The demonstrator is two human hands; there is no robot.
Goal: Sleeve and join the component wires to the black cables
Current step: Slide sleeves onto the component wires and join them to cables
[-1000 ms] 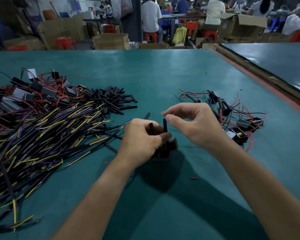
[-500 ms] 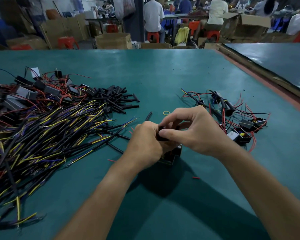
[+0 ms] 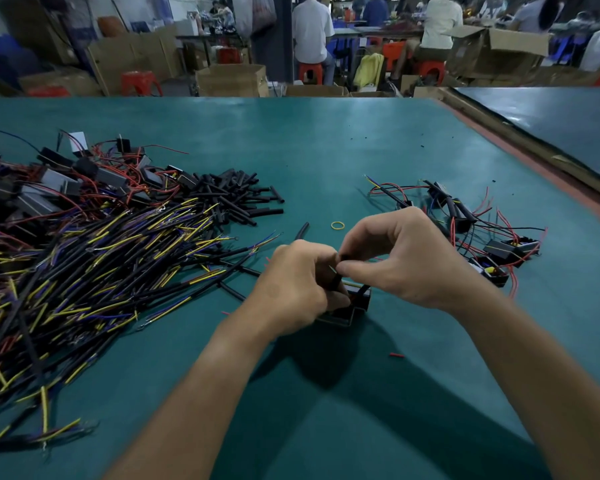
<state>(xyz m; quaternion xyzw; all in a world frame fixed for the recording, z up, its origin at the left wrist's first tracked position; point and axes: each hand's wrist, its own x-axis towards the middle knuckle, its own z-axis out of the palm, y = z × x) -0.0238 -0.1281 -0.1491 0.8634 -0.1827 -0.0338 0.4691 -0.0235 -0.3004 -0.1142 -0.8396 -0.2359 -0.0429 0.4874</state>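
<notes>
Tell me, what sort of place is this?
Probably a wiring-assembly workshop: a heap of black cables on a green worktable, cardboard boxes behind, and workers seated on red stools at other benches.

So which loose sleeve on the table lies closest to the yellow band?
The lone sleeve just left of the band, beyond the left hand; the others are heaped in the pile farther left.

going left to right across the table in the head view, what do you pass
Pile of black cables → heap of black sleeves → left hand gripping the component → right hand pinching a single sleeve → finished assemblies.
</notes>
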